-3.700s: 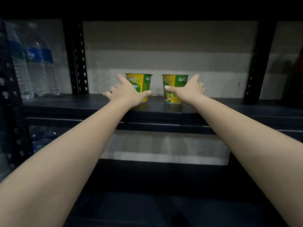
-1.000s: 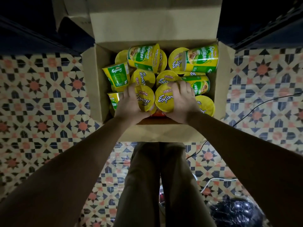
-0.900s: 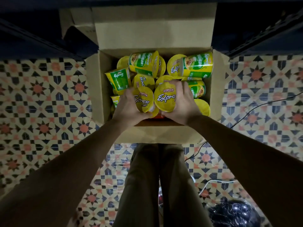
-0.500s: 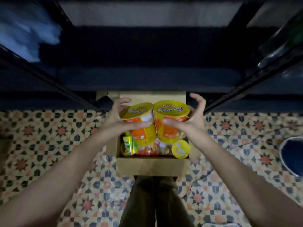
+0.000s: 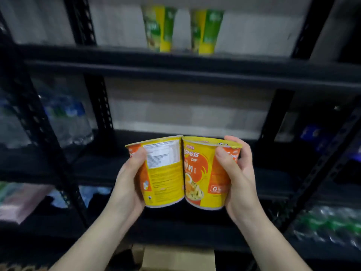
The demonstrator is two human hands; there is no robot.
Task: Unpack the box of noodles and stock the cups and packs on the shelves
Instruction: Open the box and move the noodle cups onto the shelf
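a: two green cups [image 5: 182,29] already stand on the upper shelf [image 5: 175,61], so the job looks barely started.

b: and what's in your hands?

a: your left hand [image 5: 129,184] wraps one orange cup [image 5: 163,173], your right hand [image 5: 237,178] wraps a second orange cup [image 5: 205,173]. both cups are upright, sides touching, held in front of the middle shelf, not yet set down.

b: what's left?

a: only an edge of the box [image 5: 178,258] shows below; you can't tell its contents from here.

Left hand [image 5: 129,184] gripping orange-yellow cup [image 5: 164,173], right hand [image 5: 237,178] gripping second orange cup [image 5: 203,173]; cups touching, before dark shelf [image 5: 175,63] bearing two green cups [image 5: 159,28].
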